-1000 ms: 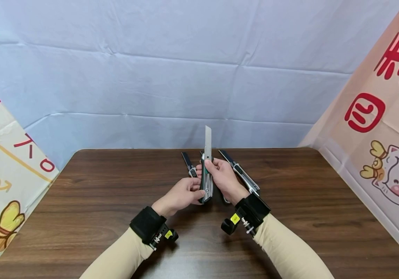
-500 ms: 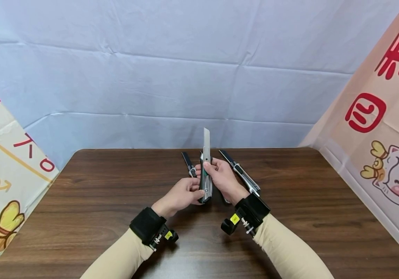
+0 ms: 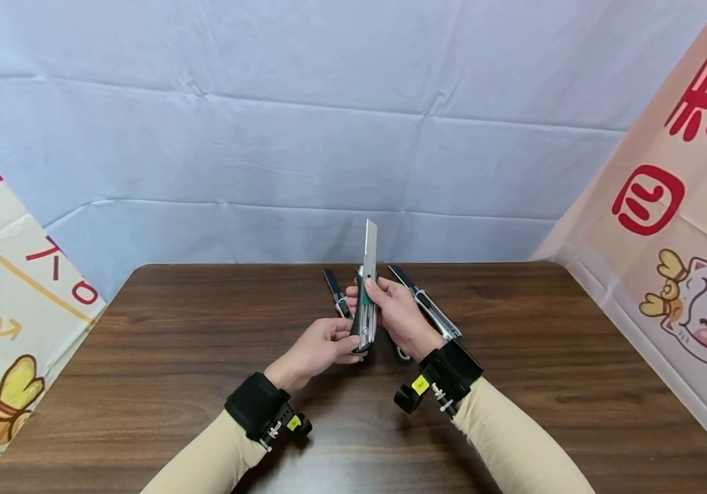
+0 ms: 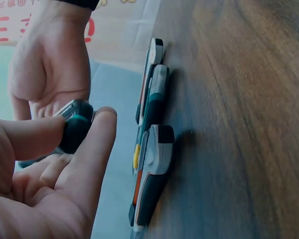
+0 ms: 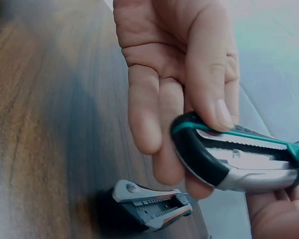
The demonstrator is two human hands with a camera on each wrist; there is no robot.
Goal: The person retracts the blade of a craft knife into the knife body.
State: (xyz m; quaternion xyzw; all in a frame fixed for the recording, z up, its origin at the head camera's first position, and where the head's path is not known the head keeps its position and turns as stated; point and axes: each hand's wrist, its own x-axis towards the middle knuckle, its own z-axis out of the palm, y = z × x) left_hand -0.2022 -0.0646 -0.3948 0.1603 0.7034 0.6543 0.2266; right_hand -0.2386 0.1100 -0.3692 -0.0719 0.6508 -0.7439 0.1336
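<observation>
A box cutter [image 3: 366,302] with a silver, black and green body is held tilted up over the table, its long blade extended. My left hand [image 3: 316,350] pinches the butt end between thumb and fingers. In the right wrist view that black and green end [image 5: 199,149] shows between the left hand's thumb and fingers. My right hand [image 3: 406,312] grips the front part, thumb on the green slider. In the left wrist view, my left hand [image 4: 55,179] is near the camera and my right hand [image 4: 55,64] is farther up.
Other box cutters lie on the brown table [image 3: 143,384]: one to the left [image 3: 336,291], one to the right [image 3: 430,309], and one mostly hidden behind the hands. In the left wrist view a grey and orange cutter [image 4: 157,169] is nearest. Pale cloth [image 3: 329,137] hangs behind.
The box cutter's blade tip dips slightly at first, then rises a little and shifts right. The left hand shifts slightly left and down. Both hands keep hold; the other cutters stay put.
</observation>
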